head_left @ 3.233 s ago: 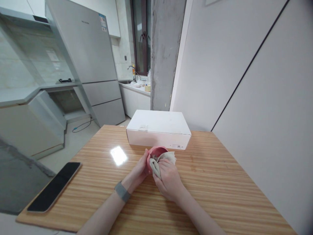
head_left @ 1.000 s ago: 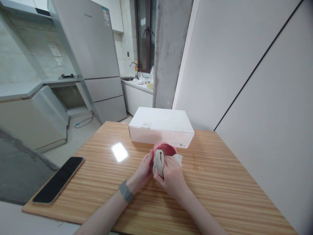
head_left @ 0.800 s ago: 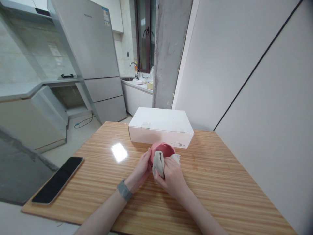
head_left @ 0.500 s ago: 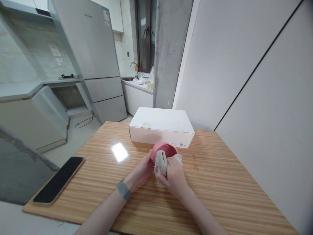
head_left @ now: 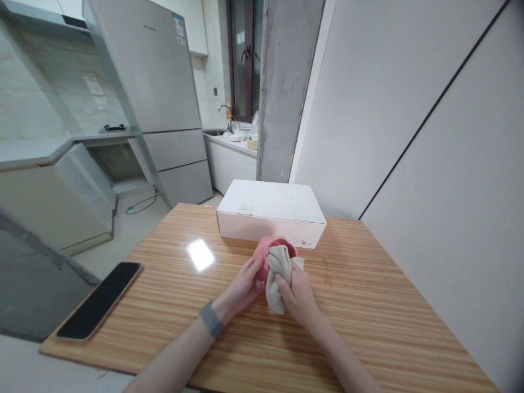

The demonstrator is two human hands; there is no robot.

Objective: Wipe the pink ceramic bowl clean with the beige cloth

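Observation:
A pink bowl [head_left: 264,254] is tilted with its opening toward me, over the middle of the wooden table. My left hand [head_left: 244,285] grips its left side, fingers closed on the wall. Bunched in my right hand [head_left: 300,292] is a light grey cloth [head_left: 279,273], part of it pressed at the bowl's rim and part hanging down in front. The cloth hides much of the bowl's inside, and the right fingertips are partly covered by it.
Behind the bowl, close to it, lies a white cardboard box [head_left: 272,202]. A black phone [head_left: 100,300] rests near the left edge of the wooden table [head_left: 368,305]. A white wall [head_left: 409,109] rises along the right, and a fridge [head_left: 151,82] stands beyond.
The cloth and my right hand have shifted slightly at the bowl's rim, and more cloth now hangs below. The bowl has turned a little in my left hand.

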